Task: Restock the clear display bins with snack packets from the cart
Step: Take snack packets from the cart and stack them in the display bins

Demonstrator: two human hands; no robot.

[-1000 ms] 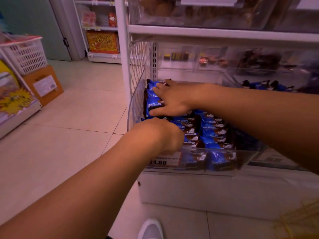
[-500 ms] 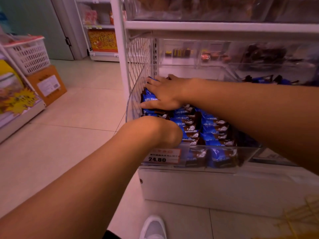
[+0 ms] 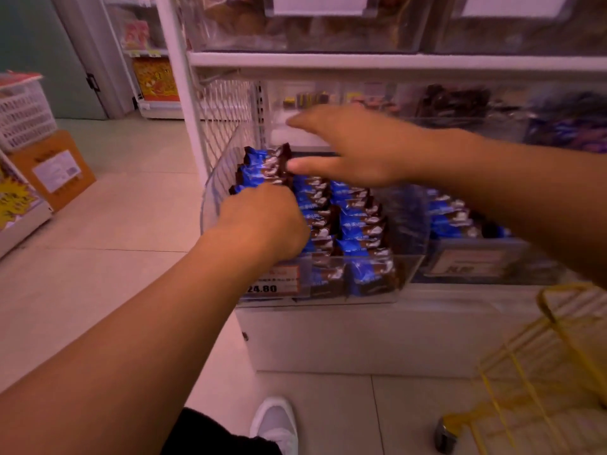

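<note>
A clear display bin [image 3: 213, 195] on the bottom shelf holds rows of blue-and-brown snack packets [image 3: 358, 224]. My left hand [image 3: 262, 221] reaches into the bin's left row with fingers curled down among the packets; its fingertips are hidden. My right hand [image 3: 354, 146] hovers above the back of the bin, fingers straight and spread, thumb pointing left, holding nothing. It is motion-blurred. A few packets [image 3: 262, 165] stand upright at the back left of the bin, just left of my right thumb.
A second clear bin [image 3: 476, 257] with the same packets sits to the right. The yellow wire cart [image 3: 558, 356] stands at the lower right. Shelf above [image 3: 361, 60] carries more bins. A white basket [image 3: 23, 110] and cardboard box [image 3: 56, 169] stand on the left. My shoe [image 3: 276, 421] is below.
My right hand has lifted off the back-left packets it was pressing and now hovers above them, open. My left hand stays in the bin's front-left row.
</note>
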